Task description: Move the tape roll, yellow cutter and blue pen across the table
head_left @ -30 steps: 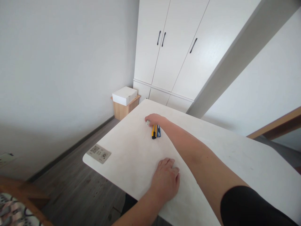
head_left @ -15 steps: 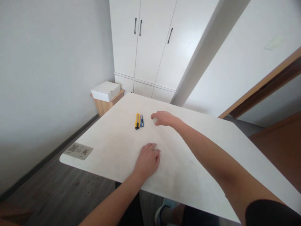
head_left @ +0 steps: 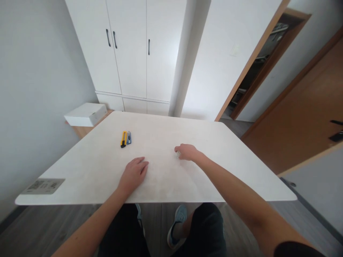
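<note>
My right hand (head_left: 187, 151) rests on the white table (head_left: 214, 157), curled around a small pale roll-like object (head_left: 178, 154) of which only an edge shows. My left hand (head_left: 134, 174) lies flat, palm down, on the table near its front edge, holding nothing. A yellow utility knife (head_left: 123, 139) and a smaller blue one (head_left: 129, 137) lie side by side at the table's left, well away from both hands.
A label sticker (head_left: 43, 186) sits on the table's front left corner. A white box (head_left: 85, 114) rests on a wooden stand by the left wall. White cupboards (head_left: 125, 50) stand behind; an open wooden door (head_left: 302, 103) is at the right.
My right hand has drawn back from beside the two knives toward me and to the right, keeping the small object. The view has swung right. My left hand stays flat.
</note>
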{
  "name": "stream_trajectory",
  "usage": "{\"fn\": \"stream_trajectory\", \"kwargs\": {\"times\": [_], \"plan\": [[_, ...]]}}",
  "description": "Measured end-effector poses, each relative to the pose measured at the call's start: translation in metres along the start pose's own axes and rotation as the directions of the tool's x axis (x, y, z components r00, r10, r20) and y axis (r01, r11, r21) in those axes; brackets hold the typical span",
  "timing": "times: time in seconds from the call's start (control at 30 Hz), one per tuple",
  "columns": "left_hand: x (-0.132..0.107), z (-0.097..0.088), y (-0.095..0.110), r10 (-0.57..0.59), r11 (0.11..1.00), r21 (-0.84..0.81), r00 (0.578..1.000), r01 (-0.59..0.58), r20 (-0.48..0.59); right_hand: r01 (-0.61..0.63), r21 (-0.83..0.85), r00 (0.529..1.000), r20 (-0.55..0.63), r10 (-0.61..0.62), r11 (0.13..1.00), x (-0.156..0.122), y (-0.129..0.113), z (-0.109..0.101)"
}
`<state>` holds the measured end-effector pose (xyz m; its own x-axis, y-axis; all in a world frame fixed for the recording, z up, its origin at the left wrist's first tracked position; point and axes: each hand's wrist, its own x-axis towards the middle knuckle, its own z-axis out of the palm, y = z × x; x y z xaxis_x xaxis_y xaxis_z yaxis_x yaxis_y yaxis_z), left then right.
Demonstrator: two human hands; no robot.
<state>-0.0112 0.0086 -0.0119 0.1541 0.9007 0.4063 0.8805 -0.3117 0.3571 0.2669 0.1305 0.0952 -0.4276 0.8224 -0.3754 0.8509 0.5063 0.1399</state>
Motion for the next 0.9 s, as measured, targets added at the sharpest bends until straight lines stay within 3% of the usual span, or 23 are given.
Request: {"fn": "stream_trajectory", "kwargs": {"times": [0.23, 0.9], "plan": [[0.0, 0.0, -0.002, 0.01, 1.0, 0.008, 1.0, -0.01, -0.017, 0.044, 0.006, 0.999, 0.016, -0.044, 0.999, 0.021, -0.01, 0.01], [0.001, 0.0, -0.002, 0.017, 1.0, 0.021, 1.0, -0.017, -0.02, 0.044, 0.021, 0.998, 0.055, -0.045, 0.999, 0.025, -0.011, 0.008]]}}
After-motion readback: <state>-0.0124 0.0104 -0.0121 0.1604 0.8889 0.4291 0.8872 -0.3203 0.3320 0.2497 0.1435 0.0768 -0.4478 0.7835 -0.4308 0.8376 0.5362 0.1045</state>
